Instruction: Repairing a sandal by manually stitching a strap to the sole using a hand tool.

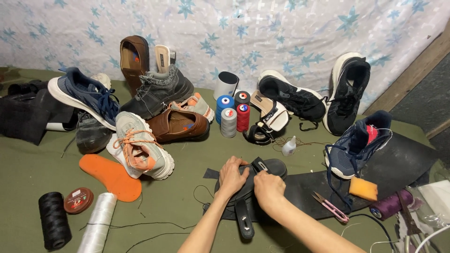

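Your left hand (232, 175) presses flat on the black sandal (248, 187); your right hand (268, 187) pinches its strap. Sandal lies just left of the pink snips (331, 206), on a black rubber sheet (398, 164).

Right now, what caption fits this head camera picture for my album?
Two hands, left hand and right hand, press a black sandal among many shoes.
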